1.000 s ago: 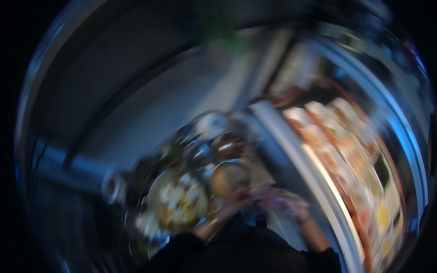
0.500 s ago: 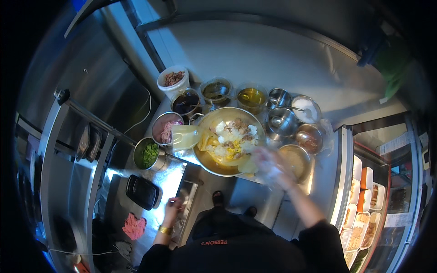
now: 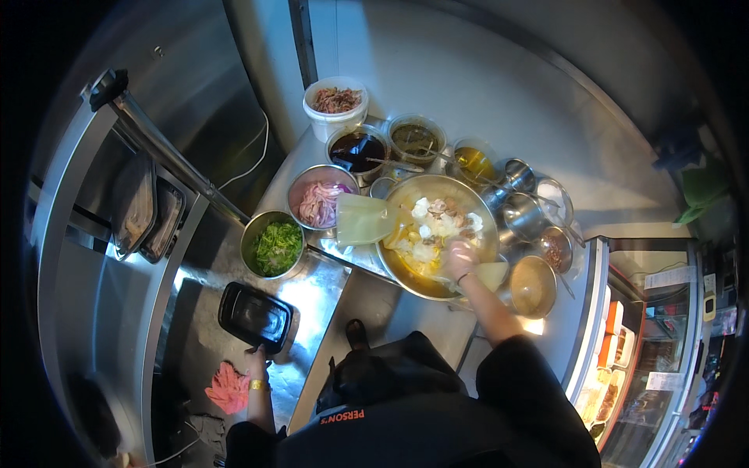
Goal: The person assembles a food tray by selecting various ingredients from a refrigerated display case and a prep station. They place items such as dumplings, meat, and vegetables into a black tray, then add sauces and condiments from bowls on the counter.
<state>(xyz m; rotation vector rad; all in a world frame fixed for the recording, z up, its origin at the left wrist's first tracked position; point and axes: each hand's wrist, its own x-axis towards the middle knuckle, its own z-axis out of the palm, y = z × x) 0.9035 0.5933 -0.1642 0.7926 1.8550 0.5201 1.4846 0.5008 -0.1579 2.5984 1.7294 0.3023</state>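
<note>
My left hand [image 3: 256, 360] is closed on the near edge of a black plastic tray [image 3: 234, 324], which lies on the steel counter at left. My right hand [image 3: 460, 256], seemingly in a clear glove, is over the right side of a large steel mixing bowl [image 3: 490, 212]. Its fingers look curled down toward the food; what they hold, if anything, is hidden. In the bowl are white dollops [image 3: 421, 208], pale shreds and yellow liquid. A pale translucent sheet-like piece [image 3: 363, 219] juts over the bowl's left rim, and a similar piece [image 3: 491, 274] over its right.
Left of the bowl stand a pot of chopped greens [image 3: 277, 248] and a bowl of sliced onion [image 3: 320, 204]. Tubs of dark liquid [image 3: 357, 152] and oil [image 3: 474, 164] stand behind. A tan-filled bowl [image 3: 532, 286] sits at right, a pink cloth [image 3: 228, 388] at lower left.
My right hand has moved left from beside the rim to over the mixing bowl. My left hand has gone left and taken hold of the black tray. The view has shifted.
</note>
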